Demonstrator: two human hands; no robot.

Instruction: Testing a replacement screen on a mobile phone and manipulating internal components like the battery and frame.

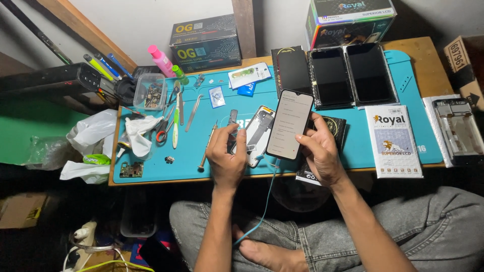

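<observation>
Smartphone with a lit white screen [289, 124], a slim black slab, is held tilted above the near edge of the bench [428, 55], a low wooden top covered by a teal rubber work mat [353, 146]. A thin light-blue cable [265, 199] hangs from its lower end and runs down over the person's lap, which is clad in grey jeans. The right hand [318, 151] grips the phone along its right side, fingers curled behind it and thumb at the edge. The left hand [225, 156] is closed in a pinch around a small dark tool or part [232, 119]; what it is cannot be told. Just under and between the hands lies an opened white phone back shell [258, 132] on the mat, and a black flat box [334, 132] lies beneath the right hand.

Left of the hands lie a slim brass-coloured screwdriver [206, 148], red-handled scissors [162, 132], steel tweezers [192, 113] and crumpled white tissue [139, 132]. Right of them sits a white printed screen package [393, 141].

Farther back, three black display panels [333, 75] stand side by side. A clear plastic tub of small parts [150, 91] and a pink bottle [161, 60] sit at the left rear, and dark cardboard boxes [205, 43] rest against the wall
</observation>
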